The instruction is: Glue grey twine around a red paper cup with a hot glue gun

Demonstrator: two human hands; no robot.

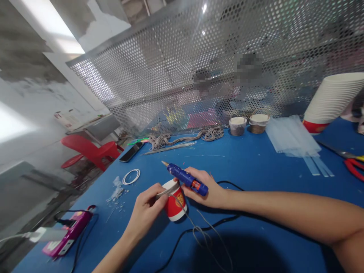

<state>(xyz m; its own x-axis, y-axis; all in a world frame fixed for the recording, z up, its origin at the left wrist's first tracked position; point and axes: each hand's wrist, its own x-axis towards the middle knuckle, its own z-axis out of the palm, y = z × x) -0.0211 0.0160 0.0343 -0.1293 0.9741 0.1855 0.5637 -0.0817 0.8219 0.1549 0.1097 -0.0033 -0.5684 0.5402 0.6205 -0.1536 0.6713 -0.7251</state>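
A red and white paper cup stands tilted over the blue table, between my two hands. My left hand is closed at the cup's rim, pinching a grey cord against it. The cord's loose end hangs past the cup and loops on the table. In my right hand is a blue glue gun, its nozzle pointing up and to the left, above the cup. The fingers of that hand also reach the cup's right side.
Grey cord bundles, a phone and two small tubs line the mesh screen. A cup stack, clear strips and scissors lie right. A purple power strip and white ring are left.
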